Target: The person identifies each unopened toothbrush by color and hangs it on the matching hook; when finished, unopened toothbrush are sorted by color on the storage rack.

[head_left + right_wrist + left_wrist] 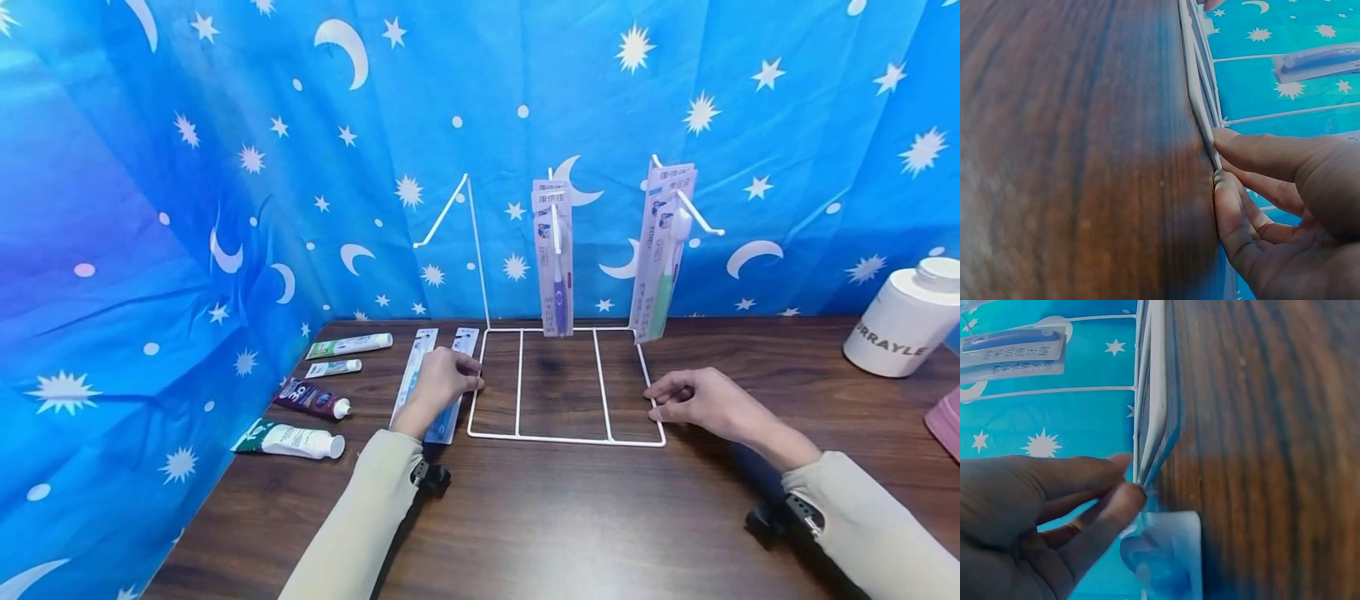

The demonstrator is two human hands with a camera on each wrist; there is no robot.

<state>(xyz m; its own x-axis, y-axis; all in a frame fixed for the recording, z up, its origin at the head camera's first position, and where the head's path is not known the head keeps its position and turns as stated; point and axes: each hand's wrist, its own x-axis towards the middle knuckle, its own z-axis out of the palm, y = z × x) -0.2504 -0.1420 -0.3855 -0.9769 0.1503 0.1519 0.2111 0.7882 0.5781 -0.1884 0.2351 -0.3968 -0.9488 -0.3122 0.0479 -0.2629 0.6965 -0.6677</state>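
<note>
A white wire display rack (566,440) stands on the table with its frame base flat. My left hand (442,382) pinches the base's left side bar between thumb and fingers. On the opposite side bar, my right hand (705,402) has the same kind of pinch. Packaged toothbrushes hang from the rack: purple-handled ones (560,308) on the middle hook, green-handled ones (660,308) on the right hook. Two blue packaged toothbrushes, one of them here (444,425), lie beneath and beside my left hand, partly hidden by it. In the left wrist view the rack's corner (1157,394) meets my fingertips.
Several toothpaste tubes lie at the left, among them a dark purple one (311,398) and a white-and-green one (292,440). A white bottle (896,325) stands at the right, with a pink object (948,421) by the edge. Blue star-patterned cloth (480,83) hangs behind the table.
</note>
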